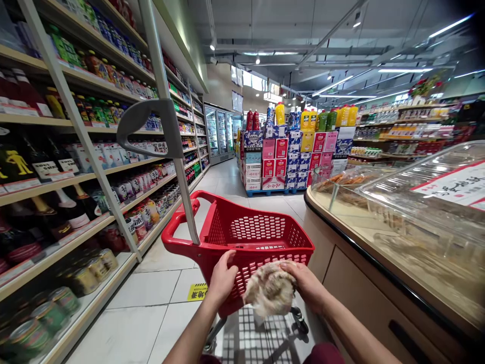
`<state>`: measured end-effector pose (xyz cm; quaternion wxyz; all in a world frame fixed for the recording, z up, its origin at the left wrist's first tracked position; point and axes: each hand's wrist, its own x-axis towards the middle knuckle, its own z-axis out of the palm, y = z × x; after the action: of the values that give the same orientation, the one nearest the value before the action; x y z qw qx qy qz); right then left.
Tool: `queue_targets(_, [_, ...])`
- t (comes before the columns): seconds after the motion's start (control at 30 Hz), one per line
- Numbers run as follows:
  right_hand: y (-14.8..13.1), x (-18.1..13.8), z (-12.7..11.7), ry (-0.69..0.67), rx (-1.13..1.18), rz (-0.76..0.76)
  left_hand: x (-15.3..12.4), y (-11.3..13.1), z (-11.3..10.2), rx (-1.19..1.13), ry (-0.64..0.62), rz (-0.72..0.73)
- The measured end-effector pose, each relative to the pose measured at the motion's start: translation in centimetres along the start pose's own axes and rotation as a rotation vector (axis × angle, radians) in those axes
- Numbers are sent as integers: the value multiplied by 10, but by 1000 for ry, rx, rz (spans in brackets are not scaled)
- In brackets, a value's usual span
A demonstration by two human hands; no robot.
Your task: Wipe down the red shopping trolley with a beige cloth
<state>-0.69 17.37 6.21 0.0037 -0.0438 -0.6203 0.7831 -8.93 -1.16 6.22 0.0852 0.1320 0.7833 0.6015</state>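
A red plastic shopping basket cart stands in front of me, its perforated basket tilted toward the right. My right hand is closed on the edge of a crumpled, dirty whitish cloth, which hangs bunched in front of the basket's near side. At the near left side of the basket is my left hand, fingers apart and holding nothing; I cannot tell whether it touches the red plastic. A grey pull handle on a metal pole rises from the basket's left end.
Shelves of bottles and cans line the left. To the right stands a wooden counter with clear plastic covers. Stacked drink cartons sit on a pallet ahead. A yellow floor sticker lies left of the cart.
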Motion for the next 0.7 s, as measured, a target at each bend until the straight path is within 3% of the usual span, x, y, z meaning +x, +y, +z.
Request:
queue_targets(0.03, [-4,-2,0,-33,31,26,-4,1,5,-33,-70,54])
queue_targets(0.1, [-8,-2,-1,-91,77,85,-13,3,17,-130,-329,83])
queue_targets(0.17, [-7,1,-5,-106,84,123,-22,3,30,-213,-528,10])
queue_targets(0.2, [-5,4,-8,-80,65,129,-25,3,35,-268,-551,-38])
queue_targets(0.27, [0,9,-14,72,-36,79,-28,3,39,-439,-493,-108])
queue_targets(0.33, [5,10,-15,300,-196,-81,-28,6,38,-637,-431,-126])
queue_targets(0.4, [9,5,-9,409,-304,-268,-25,12,35,-755,-426,-119])
queue_targets(0.47, [13,-4,3,265,-285,-334,-21,18,33,-744,-434,-109])
queue_targets(0.57, [16,-12,22,28,-91,-207,-18,22,33,-553,-315,-30])
queue_targets(0.63, [16,-12,28,44,75,-105,-20,20,35,-494,-169,26])
queue_targets(0.7, [16,-8,30,126,188,-57,-25,13,39,-546,-186,-23])
